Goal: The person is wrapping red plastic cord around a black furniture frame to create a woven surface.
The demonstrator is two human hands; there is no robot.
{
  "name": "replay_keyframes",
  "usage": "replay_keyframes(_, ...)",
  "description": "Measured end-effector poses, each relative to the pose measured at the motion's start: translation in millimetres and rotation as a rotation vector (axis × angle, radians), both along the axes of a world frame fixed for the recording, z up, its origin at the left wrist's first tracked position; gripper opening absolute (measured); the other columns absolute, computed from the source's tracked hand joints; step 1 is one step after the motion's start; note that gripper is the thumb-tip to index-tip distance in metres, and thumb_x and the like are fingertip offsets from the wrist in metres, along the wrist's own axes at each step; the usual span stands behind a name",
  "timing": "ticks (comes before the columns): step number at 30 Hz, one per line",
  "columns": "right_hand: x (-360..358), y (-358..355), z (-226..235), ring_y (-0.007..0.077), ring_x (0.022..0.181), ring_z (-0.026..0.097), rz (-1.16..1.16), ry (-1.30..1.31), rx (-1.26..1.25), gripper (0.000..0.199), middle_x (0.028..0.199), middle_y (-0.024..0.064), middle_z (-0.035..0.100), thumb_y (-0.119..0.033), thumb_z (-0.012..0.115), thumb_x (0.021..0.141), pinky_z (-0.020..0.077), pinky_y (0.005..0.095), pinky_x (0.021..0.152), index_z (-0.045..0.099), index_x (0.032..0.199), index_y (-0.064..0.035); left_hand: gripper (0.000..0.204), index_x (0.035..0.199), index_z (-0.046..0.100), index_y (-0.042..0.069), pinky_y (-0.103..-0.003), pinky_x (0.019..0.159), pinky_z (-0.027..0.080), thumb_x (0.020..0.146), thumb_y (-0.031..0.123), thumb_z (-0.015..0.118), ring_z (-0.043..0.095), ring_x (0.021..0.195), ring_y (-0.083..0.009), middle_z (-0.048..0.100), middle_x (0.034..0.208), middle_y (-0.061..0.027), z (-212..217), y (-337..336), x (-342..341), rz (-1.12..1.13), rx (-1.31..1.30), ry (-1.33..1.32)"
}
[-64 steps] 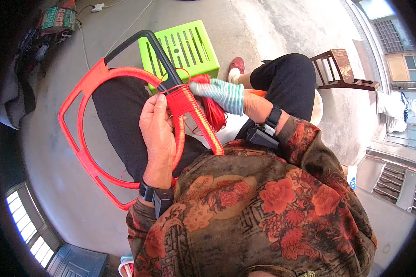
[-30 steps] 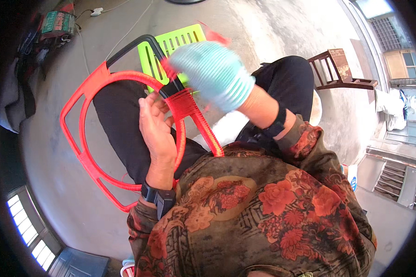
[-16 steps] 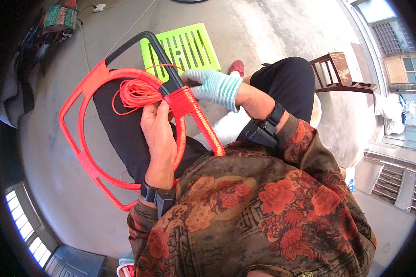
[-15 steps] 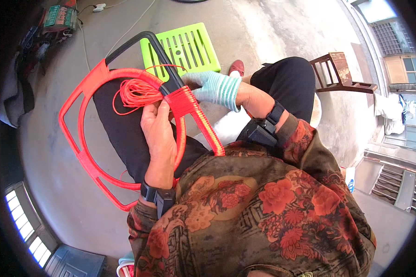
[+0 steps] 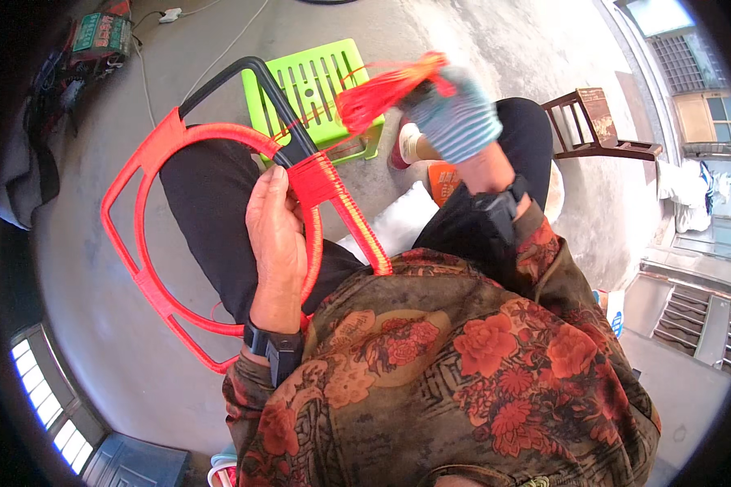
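Note:
Across my left thigh rests a metal frame with an inner ring, mostly wrapped in red-orange cord; its far corner is bare black. My bare left hand grips it just below the bare section, beside a tightly wound band. A loose bundle of red cord is held out to the right by my right hand, which wears a light blue striped glove and is blurred by motion. Strands stretch from the bundle back to the wound band. Exactly how the gloved fingers close on the bundle is blurred.
A green slotted plastic stool stands just beyond the frame. Between my legs lie a white cushion-like thing and an orange object. A wooden chair is at the right. A thin cable crosses the floor.
The cord bundle, previously lying by my left hand at the ring, is now up and right in my gloved right hand. My left hand and the frame have barely moved.

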State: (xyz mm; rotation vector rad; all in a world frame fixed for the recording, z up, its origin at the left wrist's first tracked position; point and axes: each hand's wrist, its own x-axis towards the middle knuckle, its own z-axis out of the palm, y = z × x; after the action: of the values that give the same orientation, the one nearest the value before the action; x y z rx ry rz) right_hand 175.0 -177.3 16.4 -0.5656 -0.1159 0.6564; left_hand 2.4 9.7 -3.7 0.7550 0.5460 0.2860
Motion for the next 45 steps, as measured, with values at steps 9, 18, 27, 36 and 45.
replay_keyframes(9,39,-87,8,0.0237,0.088,0.060,-0.284,-0.212,-0.110,0.043,0.099,0.0134,0.060,-0.038,0.056,0.089,0.0497,0.0348,0.082,0.052,0.110,-0.0010,0.024,0.112,0.054,0.000,-0.023,0.071,0.049,0.093,0.014,0.052,0.061,0.084,-0.0097,0.063,0.098,-0.0048,8,-2,3,-0.014,0.090,-0.067)
replay_keyframes(18,-40,30,11,0.0132,0.056,0.058,0.423,-0.209,-0.811,0.023,0.068,0.0052,0.062,-0.026,0.063,0.085,0.0486,0.0256,0.052,0.061,0.092,-0.0036,0.017,0.106,0.056,0.001,-0.023,0.071,0.050,0.092,0.009,0.053,0.062,0.083,-0.0104,0.064,0.098,-0.0061,10,-5,2,0.011,0.048,-0.052)
replay_keyframes(27,-44,40,19,0.0127,0.045,0.051,0.350,-0.257,-0.768,0.027,0.057,0.0041,0.054,-0.028,0.063,0.084,0.0436,0.0268,0.044,0.057,0.073,-0.0041,0.014,0.101,0.056,0.003,-0.024,0.066,0.052,0.091,0.012,0.057,0.062,0.078,-0.0103,0.065,0.092,-0.0051,3,0,-1,-0.015,0.074,0.011)
replay_keyframes(36,-72,29,46,0.0079,0.055,0.053,0.391,-0.518,-0.957,0.029,0.061,-0.0006,0.056,-0.034,0.066,0.080,0.0448,0.0243,0.051,0.063,0.083,-0.0054,0.012,0.095,0.057,0.007,-0.026,0.053,0.051,0.092,0.019,0.057,0.062,0.069,-0.0110,0.066,0.087,-0.0040,0,-2,-2,-0.109,0.102,0.028)
replay_keyframes(45,9,-92,13,0.0111,0.059,0.055,-0.207,-0.036,-0.532,0.031,0.065,0.0017,0.052,-0.030,0.063,0.086,0.0487,0.0286,0.053,0.057,0.102,-0.0038,0.017,0.092,0.057,0.006,-0.026,0.051,0.052,0.094,0.023,0.052,0.062,0.063,-0.0116,0.065,0.081,-0.0053,9,-5,2,-0.026,-0.003,0.066)
